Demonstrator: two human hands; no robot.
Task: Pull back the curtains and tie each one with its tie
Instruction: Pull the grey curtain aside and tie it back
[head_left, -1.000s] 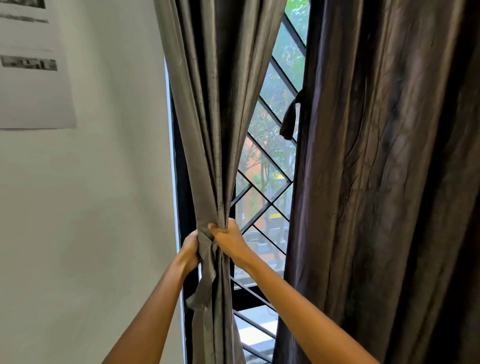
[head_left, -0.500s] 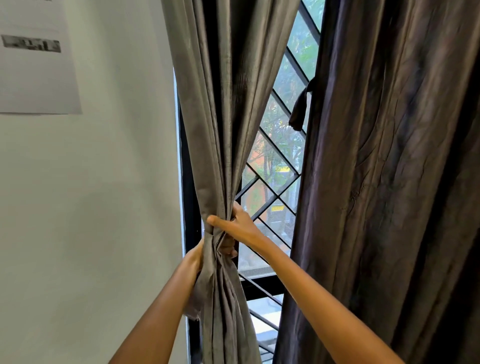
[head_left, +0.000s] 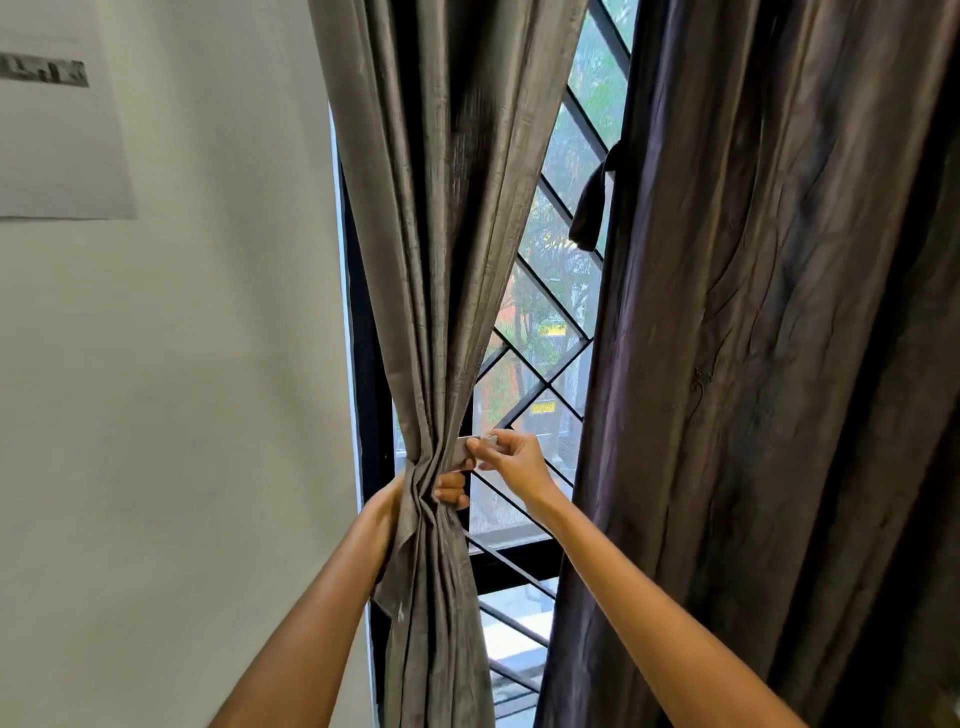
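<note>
The grey left curtain (head_left: 441, 260) is gathered into a tight bunch against the window's left side. My left hand (head_left: 447, 491) wraps around that bunch from behind, with only the fingertips showing on its right side. My right hand (head_left: 511, 460) pinches the end of a grey fabric tie (head_left: 470, 449) that comes off the bunch at waist height. The dark right curtain (head_left: 769, 364) hangs loose and spread wide. Its own dark tie (head_left: 589, 208) dangles from its inner edge, higher up.
A window with a black frame (head_left: 371, 415) and diagonal metal grille (head_left: 550, 291) shows between the curtains. A white wall (head_left: 171, 389) fills the left, with a printed paper sheet (head_left: 52, 130) stuck to it at the upper left.
My right hand has let go of the gathered curtain and moved right, now pinching the tie's end. My left hand keeps holding the bunch. The view has shifted slightly.
</note>
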